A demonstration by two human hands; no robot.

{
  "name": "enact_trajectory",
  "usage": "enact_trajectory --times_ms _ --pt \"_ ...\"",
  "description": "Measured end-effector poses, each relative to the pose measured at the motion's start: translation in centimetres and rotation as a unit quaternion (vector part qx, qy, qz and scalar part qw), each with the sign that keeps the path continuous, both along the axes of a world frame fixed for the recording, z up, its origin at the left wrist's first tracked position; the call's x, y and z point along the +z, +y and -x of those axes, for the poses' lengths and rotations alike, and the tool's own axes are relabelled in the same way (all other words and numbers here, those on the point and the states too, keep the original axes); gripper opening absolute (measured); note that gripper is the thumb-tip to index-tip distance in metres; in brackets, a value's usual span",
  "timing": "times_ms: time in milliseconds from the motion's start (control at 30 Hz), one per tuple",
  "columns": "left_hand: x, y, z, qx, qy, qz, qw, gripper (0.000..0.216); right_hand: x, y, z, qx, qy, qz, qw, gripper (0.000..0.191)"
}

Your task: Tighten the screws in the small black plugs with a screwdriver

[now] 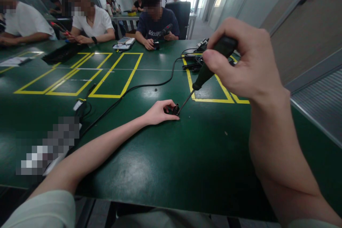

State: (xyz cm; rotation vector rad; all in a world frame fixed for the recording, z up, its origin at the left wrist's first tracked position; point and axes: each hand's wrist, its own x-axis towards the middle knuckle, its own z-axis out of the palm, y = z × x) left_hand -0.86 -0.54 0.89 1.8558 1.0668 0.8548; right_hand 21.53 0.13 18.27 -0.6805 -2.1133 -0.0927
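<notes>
My right hand [243, 57] is wrapped round the dark green handle of a screwdriver [204, 74], raised above the table and slanting down to the left. Its thin metal shaft reaches a small black part [175, 109] on the green tabletop. Fingers and thumb of my left hand [160, 112] pinch that part and hold it against the surface. The part has a short upright cylinder on top; its exact kind is too small to tell. At the tip, the shaft meets or nearly meets the part, and I cannot tell whether it sits in a screw.
A black cable [144, 86] crosses the green table [133, 164] from a pixelated object at left towards black devices [193, 62] behind my right hand. Yellow tape outlines [116, 74] mark the surface. Across the table sit several people; one in navy [157, 25] handles a dark tool.
</notes>
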Motion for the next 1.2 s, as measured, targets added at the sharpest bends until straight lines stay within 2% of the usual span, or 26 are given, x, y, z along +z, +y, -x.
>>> enact_trajectory --times_ms 100,233,333,500,700,800,967,1100,1200 --pt "0.04 -0.01 -0.01 0.003 0.006 0.001 1.0 0.037 0.06 -0.2 0.09 -0.037 -0.005 0.009 0.999 0.025" --pt "-0.05 0.01 -0.02 0.003 0.013 -0.003 1.0 0.036 -0.08 0.0 0.21 -0.019 0.011 0.01 1.0 0.009" --pt "-0.12 0.05 -0.03 0.005 0.011 -0.007 1.0 0.036 -0.06 0.26 0.09 -0.025 0.017 0.017 0.999 0.009" --pt "-0.18 0.11 0.01 0.003 0.006 -0.008 1.0 0.036 0.18 0.45 0.01 -0.084 0.025 0.027 0.996 0.039" --pt "-0.09 0.08 0.08 0.002 0.014 -0.005 1.0 0.037 -0.05 -0.04 0.31 -0.01 0.021 0.025 0.999 0.008" --pt "-0.07 0.08 0.09 0.004 0.013 -0.004 1.0 0.036 0.0 -0.24 0.32 -0.012 0.014 0.023 1.0 0.005" --pt "-0.19 0.1 0.11 0.002 0.018 -0.007 1.0 0.038 0.19 -0.13 0.27 -0.05 0.003 0.017 0.999 0.031" --pt "-0.33 0.1 0.11 -0.001 0.013 -0.004 1.0 0.038 -0.09 0.03 0.3 -0.016 0.018 0.027 0.999 0.015" --pt "-0.31 0.09 0.04 0.0 0.014 -0.007 1.0 0.038 -0.23 0.03 0.3 -0.012 0.02 0.036 0.999 0.013"
